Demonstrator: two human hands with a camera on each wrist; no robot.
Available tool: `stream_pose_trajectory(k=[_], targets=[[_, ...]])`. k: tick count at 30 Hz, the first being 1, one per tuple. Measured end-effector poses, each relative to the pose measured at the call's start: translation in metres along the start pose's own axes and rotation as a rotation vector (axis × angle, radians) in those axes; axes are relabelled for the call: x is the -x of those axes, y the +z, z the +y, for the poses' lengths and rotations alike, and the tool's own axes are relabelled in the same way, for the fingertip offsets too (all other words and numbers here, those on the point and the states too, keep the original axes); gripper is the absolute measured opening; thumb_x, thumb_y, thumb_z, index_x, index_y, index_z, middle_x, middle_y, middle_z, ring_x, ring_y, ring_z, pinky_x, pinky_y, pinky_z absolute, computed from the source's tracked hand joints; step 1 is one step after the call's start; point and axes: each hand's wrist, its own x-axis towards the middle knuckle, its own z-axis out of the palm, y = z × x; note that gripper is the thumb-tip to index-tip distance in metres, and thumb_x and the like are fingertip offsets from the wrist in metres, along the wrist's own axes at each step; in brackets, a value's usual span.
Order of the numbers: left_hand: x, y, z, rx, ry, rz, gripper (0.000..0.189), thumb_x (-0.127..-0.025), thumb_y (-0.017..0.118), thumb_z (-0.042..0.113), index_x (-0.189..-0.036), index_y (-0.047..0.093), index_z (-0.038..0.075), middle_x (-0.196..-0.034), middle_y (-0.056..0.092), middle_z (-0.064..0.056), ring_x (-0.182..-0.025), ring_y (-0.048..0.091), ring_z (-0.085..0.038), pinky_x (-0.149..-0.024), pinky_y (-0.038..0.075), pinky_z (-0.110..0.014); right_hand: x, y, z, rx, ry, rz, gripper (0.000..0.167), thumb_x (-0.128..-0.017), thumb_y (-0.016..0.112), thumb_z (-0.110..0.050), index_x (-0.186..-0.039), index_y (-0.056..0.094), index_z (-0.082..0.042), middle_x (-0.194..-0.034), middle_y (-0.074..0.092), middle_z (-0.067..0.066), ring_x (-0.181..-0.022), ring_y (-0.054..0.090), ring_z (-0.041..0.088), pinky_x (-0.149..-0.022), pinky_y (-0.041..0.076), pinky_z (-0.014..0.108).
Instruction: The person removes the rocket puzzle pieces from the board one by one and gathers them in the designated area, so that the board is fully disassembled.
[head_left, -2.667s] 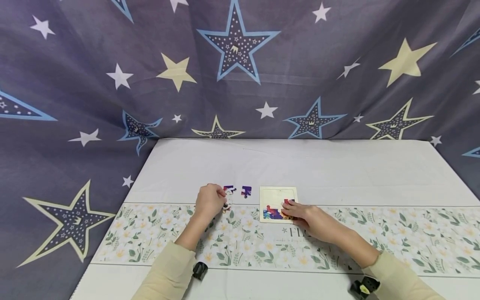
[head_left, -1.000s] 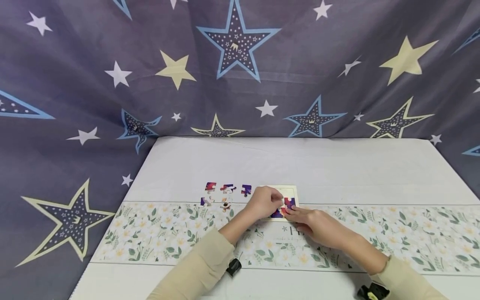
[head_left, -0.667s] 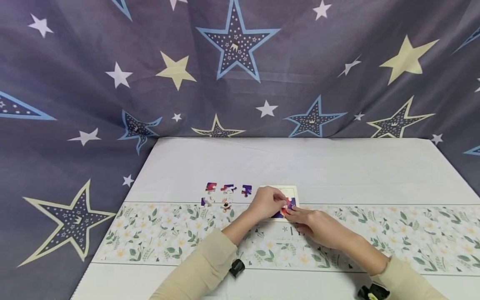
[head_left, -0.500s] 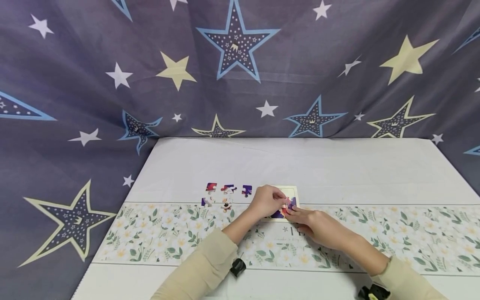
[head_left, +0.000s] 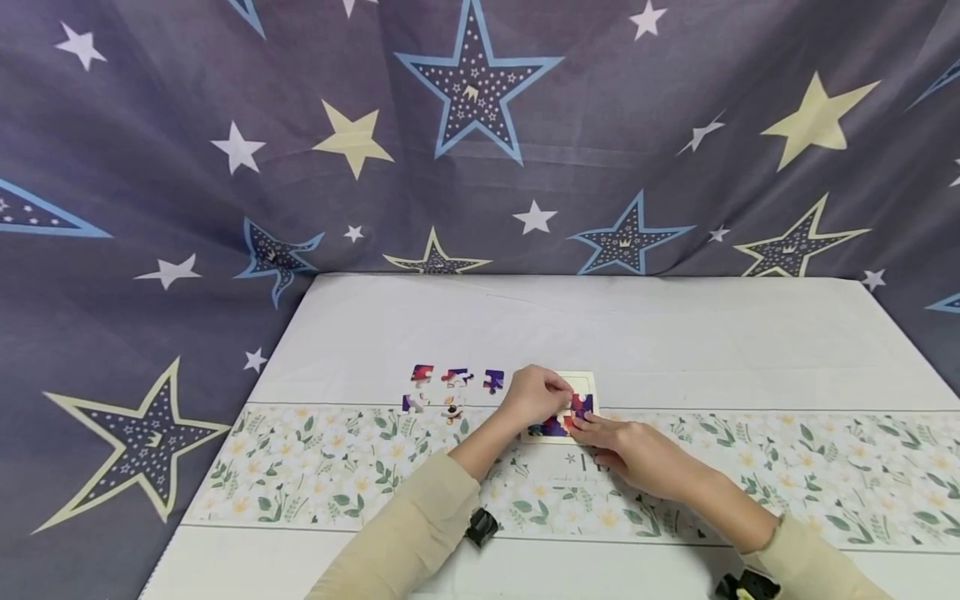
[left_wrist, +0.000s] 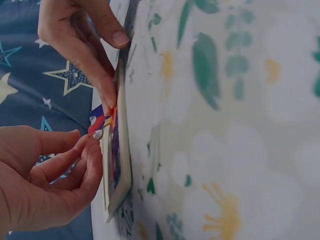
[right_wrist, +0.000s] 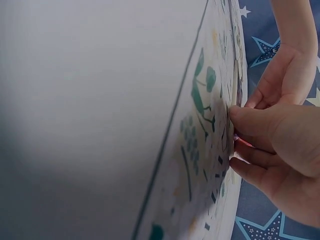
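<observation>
In the head view a cream puzzle tray (head_left: 577,382) lies on the table, with purple, red and yellow jigsaw pieces (head_left: 551,428) along its near part. My left hand (head_left: 531,396) is over the tray's left side. The left wrist view shows its thumb and fingertips pinching a red and white jigsaw piece (left_wrist: 96,133), partly hidden by the fingers, just above the tray (left_wrist: 118,195). With fingers extended, my right hand (head_left: 633,450) rests on the tray's lower right corner and the pieces there. Its thumb touches the near edge in the right wrist view.
Several loose jigsaw pieces (head_left: 457,377) lie left of the tray. The white table (head_left: 675,333) carries a floral printed band (head_left: 300,467). Behind it hangs a star-patterned curtain (head_left: 420,192).
My left hand came from the loose pieces to the tray with a jigsaw piece, then drew slightly back and up, showing more of the fitted pieces. The right hand stays on the tray.
</observation>
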Motion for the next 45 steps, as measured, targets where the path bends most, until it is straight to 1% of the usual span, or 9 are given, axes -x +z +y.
stream_pose_trajectory(k=[4, 7, 12, 15, 19, 22, 32, 38, 45], targets=[[-0.003, 0.002, 0.002, -0.010, -0.007, 0.020, 0.010, -0.085, 0.069, 0.012, -0.083, 0.077, 0.007, -0.084, 0.075, -0.007, -0.070, 0.061, -0.011, -0.065, 0.046, -0.019, 0.001, 0.000, -0.001, -0.003, 0.001, -0.001, 0.046, -0.086, 0.068, -0.003, -0.130, 0.059, -0.005, -0.137, 0.057, 0.014, -0.124, 0.057, 0.033, -0.086, 0.056, 0.036], [-0.005, 0.004, 0.003, -0.009, -0.027, 0.027, 0.009, -0.084, 0.070, 0.013, -0.080, 0.076, 0.008, -0.079, 0.074, -0.005, -0.065, 0.057, -0.007, -0.064, 0.044, -0.018, 0.001, 0.000, -0.001, -0.001, 0.001, 0.000, 0.046, -0.085, 0.068, -0.003, -0.131, 0.059, -0.006, -0.138, 0.057, 0.013, -0.123, 0.057, 0.033, -0.085, 0.056, 0.036], [-0.006, 0.006, 0.005, 0.008, -0.051, 0.027, 0.009, -0.083, 0.072, 0.012, -0.076, 0.074, 0.007, -0.067, 0.068, -0.003, -0.056, 0.050, -0.005, -0.054, 0.039, -0.016, 0.001, 0.000, 0.000, 0.002, -0.001, 0.002, 0.047, -0.085, 0.068, -0.003, -0.132, 0.058, -0.006, -0.138, 0.056, 0.014, -0.123, 0.057, 0.032, -0.086, 0.056, 0.036], [-0.005, 0.006, 0.006, 0.028, -0.056, 0.033, 0.008, -0.081, 0.073, 0.010, -0.074, 0.073, 0.006, -0.063, 0.066, -0.004, -0.053, 0.048, -0.006, -0.050, 0.036, -0.016, 0.001, 0.000, 0.000, 0.005, -0.004, 0.001, 0.048, -0.086, 0.068, -0.004, -0.132, 0.057, -0.006, -0.138, 0.056, 0.013, -0.124, 0.057, 0.032, -0.087, 0.055, 0.037], [-0.006, 0.007, 0.006, 0.060, -0.055, 0.045, 0.007, -0.080, 0.074, 0.008, -0.074, 0.073, 0.004, -0.064, 0.068, -0.007, -0.052, 0.048, -0.005, -0.051, 0.036, -0.016, 0.001, 0.000, 0.000, 0.004, -0.008, 0.002, 0.048, -0.086, 0.068, -0.003, -0.133, 0.057, -0.005, -0.139, 0.056, 0.013, -0.125, 0.056, 0.032, -0.087, 0.055, 0.037], [-0.007, 0.008, 0.006, 0.061, -0.050, 0.053, 0.006, -0.080, 0.074, 0.007, -0.074, 0.073, 0.005, -0.066, 0.070, -0.009, -0.052, 0.049, -0.004, -0.052, 0.037, -0.015, 0.002, 0.000, 0.000, 0.000, -0.009, 0.003, 0.048, -0.086, 0.068, -0.003, -0.132, 0.057, -0.005, -0.139, 0.056, 0.013, -0.125, 0.056, 0.032, -0.087, 0.056, 0.037], [-0.009, 0.011, 0.004, 0.021, -0.068, 0.056, 0.006, -0.081, 0.074, 0.010, -0.076, 0.073, 0.007, -0.068, 0.071, -0.004, -0.054, 0.054, -0.003, -0.053, 0.040, -0.014, 0.001, 0.001, 0.001, -0.011, 0.001, 0.012, 0.043, -0.085, 0.067, -0.002, -0.128, 0.061, -0.005, -0.137, 0.057, 0.013, -0.124, 0.057, 0.033, -0.089, 0.054, 0.039], [-0.009, 0.011, 0.004, 0.025, -0.072, 0.070, 0.006, -0.081, 0.075, 0.009, -0.075, 0.073, 0.007, -0.067, 0.069, -0.003, -0.055, 0.053, -0.004, -0.053, 0.039, -0.014, 0.002, 0.001, 0.001, -0.011, 0.007, 0.013, 0.043, -0.085, 0.068, -0.002, -0.127, 0.062, -0.006, -0.137, 0.057, 0.014, -0.123, 0.057, 0.033, -0.086, 0.056, 0.037], [-0.007, 0.012, 0.005, 0.018, -0.050, 0.092, 0.007, -0.081, 0.074, 0.008, -0.074, 0.073, 0.007, -0.065, 0.069, -0.004, -0.053, 0.054, -0.004, -0.051, 0.040, -0.014, 0.002, 0.001, 0.001, -0.015, -0.005, 0.011, 0.045, -0.085, 0.068, -0.002, -0.129, 0.061, -0.007, -0.138, 0.056, 0.012, -0.124, 0.057, 0.032, -0.084, 0.057, 0.035]])
